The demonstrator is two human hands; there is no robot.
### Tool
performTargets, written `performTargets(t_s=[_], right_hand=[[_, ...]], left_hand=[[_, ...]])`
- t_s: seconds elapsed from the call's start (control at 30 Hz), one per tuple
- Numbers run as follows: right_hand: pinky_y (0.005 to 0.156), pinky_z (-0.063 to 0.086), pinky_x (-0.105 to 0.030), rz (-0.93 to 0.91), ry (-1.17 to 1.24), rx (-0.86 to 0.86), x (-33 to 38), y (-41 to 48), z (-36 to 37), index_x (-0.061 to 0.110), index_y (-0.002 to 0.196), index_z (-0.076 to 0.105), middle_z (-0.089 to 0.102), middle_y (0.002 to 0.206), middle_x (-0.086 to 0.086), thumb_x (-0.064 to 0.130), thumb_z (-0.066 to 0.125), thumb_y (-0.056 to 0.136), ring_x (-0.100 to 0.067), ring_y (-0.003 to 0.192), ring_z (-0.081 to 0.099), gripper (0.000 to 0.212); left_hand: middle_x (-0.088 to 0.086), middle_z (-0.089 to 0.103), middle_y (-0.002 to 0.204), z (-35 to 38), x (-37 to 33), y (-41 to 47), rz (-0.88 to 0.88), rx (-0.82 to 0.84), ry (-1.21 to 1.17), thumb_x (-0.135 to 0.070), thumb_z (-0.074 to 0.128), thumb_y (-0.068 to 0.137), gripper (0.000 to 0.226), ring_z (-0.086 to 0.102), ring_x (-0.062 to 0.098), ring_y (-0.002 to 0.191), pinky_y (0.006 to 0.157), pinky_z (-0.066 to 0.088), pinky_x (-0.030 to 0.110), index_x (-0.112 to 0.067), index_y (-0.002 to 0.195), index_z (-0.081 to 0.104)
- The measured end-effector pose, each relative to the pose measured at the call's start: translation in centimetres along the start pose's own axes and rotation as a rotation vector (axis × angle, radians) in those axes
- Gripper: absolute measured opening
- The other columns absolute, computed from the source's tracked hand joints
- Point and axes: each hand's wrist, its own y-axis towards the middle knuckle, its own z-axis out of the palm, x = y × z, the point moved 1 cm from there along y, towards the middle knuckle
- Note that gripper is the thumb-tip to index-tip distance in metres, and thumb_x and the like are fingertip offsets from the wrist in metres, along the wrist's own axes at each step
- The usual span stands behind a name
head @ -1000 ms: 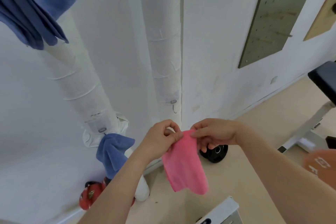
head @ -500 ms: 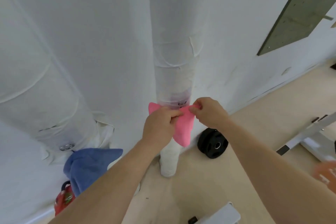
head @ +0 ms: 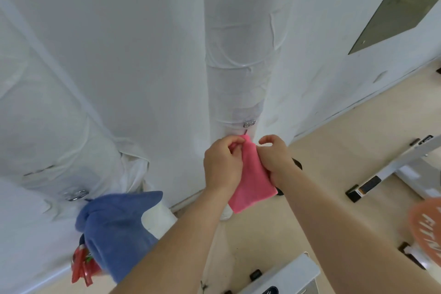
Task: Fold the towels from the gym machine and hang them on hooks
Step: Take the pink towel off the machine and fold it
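Note:
A folded pink towel (head: 253,179) hangs between my two hands, its top corner right under a small metal hook (head: 249,124) on the white wrapped pipe (head: 238,55). My left hand (head: 223,164) pinches the towel's upper left edge. On the right edge, my right hand (head: 276,160) grips it, thumb and forefinger raised near the top corner. Whether the towel sits on the hook I cannot tell. A blue towel (head: 114,229) hangs from another metal hook (head: 76,194) on the wrapped pipe to the left.
White walls meet in a corner behind the pipes. A red kettlebell (head: 82,265) sits on the floor under the blue towel. A white bench frame (head: 405,167) stands at right, an orange weight plate (head: 427,229) at the right edge, a white machine part (head: 286,279) below.
The pink towel was spread sideways against the pipe; now it hangs lengthwise under the hook. My view has come closer to the pipe and both hands have risen slightly towards the hook.

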Motion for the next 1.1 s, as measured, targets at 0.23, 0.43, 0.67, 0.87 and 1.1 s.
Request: performTargets(t_s=[0.23,0.43,0.67,0.87,1.1], right_hand=[[0.072,0.051,-0.034,-0.316,-0.310,0.059,0.7,-2.9,0.4,0.016,0.082,0.070,0.071,0.078,-0.004,0.035,0.049,0.096,-0.019,0.074,0.063,0.032],[0.070,0.045,-0.033,-0.368,-0.622,0.077,0.9,-3.7,0.5,0.009,0.098,0.060,0.066,0.088,-0.005,0.029,0.043,0.097,-0.025,0.085,0.061,0.026],[0.080,0.044,-0.038,-0.443,-0.750,-0.059,1.6,-7.4,-0.3,0.004,0.124,0.047,0.060,0.112,-0.013,0.024,0.047,0.092,-0.032,0.102,0.055,0.038],[0.088,0.040,-0.032,-0.519,-0.741,-0.066,2.0,-11.3,-2.9,0.017,0.138,0.043,0.055,0.131,-0.004,0.020,0.045,0.094,-0.023,0.118,0.050,0.045],[0.062,0.043,-0.022,-0.556,-0.713,0.052,-0.7,-16.4,-7.9,0.026,0.111,0.061,0.069,0.094,0.007,0.018,0.048,0.090,-0.008,0.076,0.062,0.026]], left_hand=[[-0.007,0.060,0.106,1.0,-0.1,-1.7,0.021,0.002,0.004,-0.027,0.055,0.093,0.024,0.057,0.008,0.098,0.081,0.039,0.013,-0.029,0.114,0.068],[-0.015,0.070,0.099,-0.1,-0.2,-1.8,-0.238,0.143,-0.344,0.001,0.048,0.085,0.040,0.064,0.001,0.095,0.090,0.050,0.022,-0.027,0.106,0.068],[-0.011,0.070,0.104,-2.5,-1.1,-5.4,-0.241,0.058,-0.385,0.003,0.048,0.083,0.041,0.064,0.007,0.100,0.090,0.052,0.026,-0.026,0.104,0.068],[-0.003,0.066,0.067,-3.7,-2.3,-9.7,-0.241,0.058,-0.374,-0.003,0.049,0.090,0.025,0.058,0.010,0.061,0.065,0.050,0.027,-0.012,0.079,0.070],[0.003,0.046,0.055,-4.2,-4.3,-15.1,-0.049,0.147,-0.091,-0.022,0.058,0.089,0.027,0.038,0.011,0.053,0.057,0.034,0.028,-0.004,0.071,0.065]])
